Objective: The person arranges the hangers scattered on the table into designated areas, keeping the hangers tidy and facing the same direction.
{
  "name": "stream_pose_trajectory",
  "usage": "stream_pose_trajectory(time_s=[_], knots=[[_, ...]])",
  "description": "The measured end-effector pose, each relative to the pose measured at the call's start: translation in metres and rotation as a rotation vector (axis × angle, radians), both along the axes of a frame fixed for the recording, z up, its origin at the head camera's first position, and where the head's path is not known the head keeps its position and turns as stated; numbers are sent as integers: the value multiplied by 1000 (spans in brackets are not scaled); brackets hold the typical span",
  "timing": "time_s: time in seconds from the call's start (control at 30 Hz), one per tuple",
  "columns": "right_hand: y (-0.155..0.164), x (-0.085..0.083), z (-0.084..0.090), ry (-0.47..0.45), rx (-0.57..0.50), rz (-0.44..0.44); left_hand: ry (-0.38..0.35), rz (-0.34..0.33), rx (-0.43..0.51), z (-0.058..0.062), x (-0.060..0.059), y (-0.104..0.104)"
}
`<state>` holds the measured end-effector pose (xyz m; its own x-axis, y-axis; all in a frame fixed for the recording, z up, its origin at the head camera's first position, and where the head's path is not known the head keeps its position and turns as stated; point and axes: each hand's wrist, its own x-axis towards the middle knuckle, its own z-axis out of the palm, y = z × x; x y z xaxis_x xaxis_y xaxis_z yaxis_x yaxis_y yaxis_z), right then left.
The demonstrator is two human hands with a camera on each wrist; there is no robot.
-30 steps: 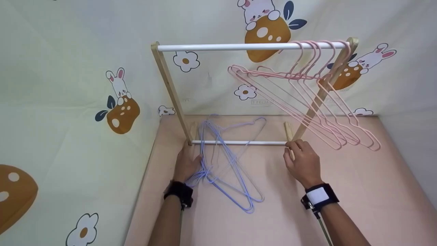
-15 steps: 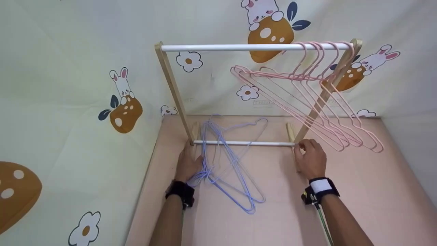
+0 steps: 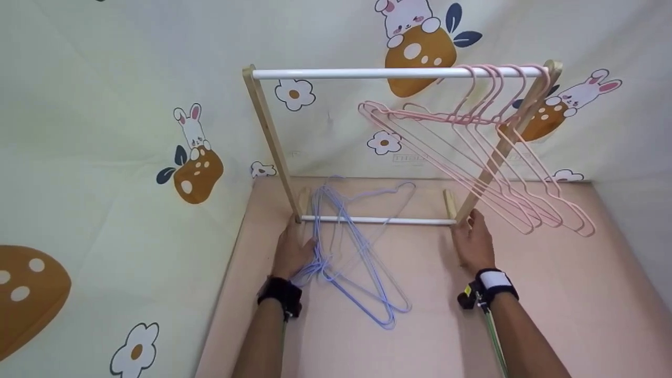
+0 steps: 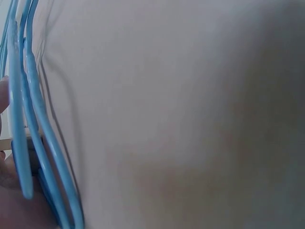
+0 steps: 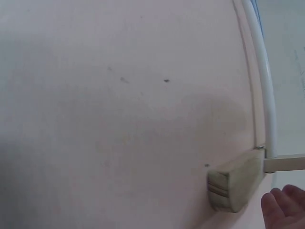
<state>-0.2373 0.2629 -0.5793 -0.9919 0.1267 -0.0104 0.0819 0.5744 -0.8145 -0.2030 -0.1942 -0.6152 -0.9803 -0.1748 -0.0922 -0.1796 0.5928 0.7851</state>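
Note:
A small clothes rack with wooden side posts and a white top rail (image 3: 336,73) stands ahead of me. My left hand (image 3: 295,252) grips the base of its left post, thumb on the inner side and fingers outside. Beside that thumb, a tangle of blue hangers (image 3: 362,247) lies across the lower bar (image 3: 404,220); in the left wrist view, blue hangers (image 4: 52,143) pass in front of the hand. My right hand (image 3: 475,244) is at the base of the right post; the right wrist view shows its extended fingers (image 5: 281,207) beside the wooden foot (image 5: 238,183).
Several pink hangers (image 3: 499,173) hang from the right end of the rail and jut toward me. A pale wall cloth (image 3: 126,210) with rabbit prints rises behind and to the left. The surface (image 3: 399,346) below is covered in pink.
My right hand has left the end of the lower bar and shifted to the outer side of the right post, its fingers straightening. The left hand keeps its place. My view has turned slightly left.

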Motion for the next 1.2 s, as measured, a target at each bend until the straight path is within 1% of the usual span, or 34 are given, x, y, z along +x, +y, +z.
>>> stream_pose_trajectory(time_s=[0.17, 0.33, 0.43, 0.53, 0.6, 0.7, 0.83, 0.9, 0.97, 1.07, 1.13, 1.2], knots=[[3, 1, -9, -66, -18, 76, 6, 1, 0, -3, 1, 1], [4, 3, -16, -88, 10, 121, 5, 2, 15, -3, 4, 0], [3, 5, -20, -113, 13, 119, 2, -5, 40, -2, 6, 0], [1, 8, -25, -143, 8, 117, -27, -7, 49, 0, 8, -1], [1, 9, -29, -159, 8, 118, -41, -3, 50, 2, 10, -1], [3, 13, -34, -174, 2, 114, -41, 18, 54, 7, 14, 1], [4, 17, -37, -186, -26, 106, 10, 72, 44, 17, 23, 8], [4, 17, -36, -188, -32, 105, 39, 100, 32, 23, 28, 15], [4, 15, -33, -181, -32, 107, 76, 112, 25, 30, 32, 24], [3, 9, -26, -160, -28, 116, 132, 99, -27, 41, 38, 38], [3, 4, -21, -148, -19, 125, 170, 70, -73, 48, 42, 48], [4, -1, -18, -139, -11, 131, 209, 40, -123, 52, 46, 57]])
